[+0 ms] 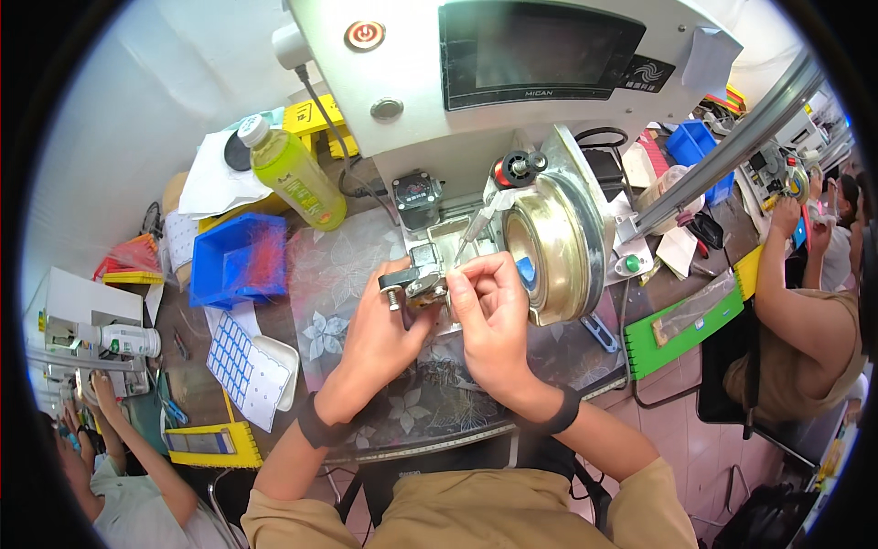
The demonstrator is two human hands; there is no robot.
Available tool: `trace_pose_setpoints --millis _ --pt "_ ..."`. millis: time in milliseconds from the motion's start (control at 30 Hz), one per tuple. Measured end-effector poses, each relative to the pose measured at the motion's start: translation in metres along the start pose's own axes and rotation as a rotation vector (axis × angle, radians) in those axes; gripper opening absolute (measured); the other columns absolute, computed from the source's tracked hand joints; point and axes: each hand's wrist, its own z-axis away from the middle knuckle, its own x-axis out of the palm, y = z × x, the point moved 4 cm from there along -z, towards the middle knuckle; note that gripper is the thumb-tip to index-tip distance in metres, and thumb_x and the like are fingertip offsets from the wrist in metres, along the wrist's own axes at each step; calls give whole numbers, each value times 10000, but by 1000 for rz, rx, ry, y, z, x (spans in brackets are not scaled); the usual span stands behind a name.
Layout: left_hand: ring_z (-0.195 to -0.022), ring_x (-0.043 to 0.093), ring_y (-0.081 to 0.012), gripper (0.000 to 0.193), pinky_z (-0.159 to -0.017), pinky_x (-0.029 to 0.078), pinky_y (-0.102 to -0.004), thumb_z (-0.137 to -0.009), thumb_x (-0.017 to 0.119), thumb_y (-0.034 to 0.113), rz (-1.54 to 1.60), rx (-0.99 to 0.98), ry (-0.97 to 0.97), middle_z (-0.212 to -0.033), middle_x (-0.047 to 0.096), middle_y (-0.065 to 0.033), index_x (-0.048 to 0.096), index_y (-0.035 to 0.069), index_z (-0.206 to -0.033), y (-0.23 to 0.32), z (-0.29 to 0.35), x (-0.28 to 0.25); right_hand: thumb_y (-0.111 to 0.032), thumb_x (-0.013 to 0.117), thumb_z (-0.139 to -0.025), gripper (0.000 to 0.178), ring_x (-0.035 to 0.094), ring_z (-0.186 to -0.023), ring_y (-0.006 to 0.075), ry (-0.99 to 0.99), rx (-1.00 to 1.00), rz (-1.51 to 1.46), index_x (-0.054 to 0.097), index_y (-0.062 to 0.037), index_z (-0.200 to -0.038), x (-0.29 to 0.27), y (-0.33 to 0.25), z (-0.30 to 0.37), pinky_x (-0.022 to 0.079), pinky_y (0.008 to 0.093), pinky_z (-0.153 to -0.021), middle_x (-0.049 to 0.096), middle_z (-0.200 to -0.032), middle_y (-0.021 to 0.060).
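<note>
My left hand (370,320) is wrapped round the left side of a small metal clamp fixture (424,267) with a black arm and a spring screw. Some of its fingers are hidden behind the fixture. Just to the right, my right hand (494,320) pinches with thumb and forefinger at the fixture's edge; what lies between the fingertips is too small to make out. A thin metal guide arm (477,229) slants down to those fingertips. Beside my right hand stands a large brass-coloured wheel (558,247) with a blue patch inside, below a red-and-black roller (515,169).
A white machine housing with a dark screen (530,50) rises behind. To the left are a green drink bottle (297,174), a blue bin (240,261) with red strands and a blue-gridded sheet (242,366). A green tray (686,325) lies right. Other people work on both sides.
</note>
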Motion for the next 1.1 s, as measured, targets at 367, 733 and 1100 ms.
trace_pose_setpoints --millis 367,733,1100 --pt "-891 606 -442 385 -739 494 -461 -714 640 -30 184 -46 135 -941 636 -202 557 10 -1087 -8 -11 -1 -47 573 -1002 152 537 -806 54 10 -25 10 450 -42 -1091 4 -3 0 431 206 -690 556 -945 24" --pt "-1206 571 -340 626 -996 450 -391 -729 652 -16 -146 82 264 -1283 596 -179 528 33 -1340 31 16 -56 -53 562 -1006 145 473 -686 43 0 51 -34 434 -62 -1075 3 -14 21 402 200 -602 531 -851 10" --pt "-808 556 -211 188 -760 451 -324 -812 752 83 352 43 257 -855 584 -73 699 45 -989 71 58 -25 -72 556 -1016 135 481 -713 53 -89 127 -116 433 -49 -1066 -9 -20 51 402 211 -620 546 -864 18"
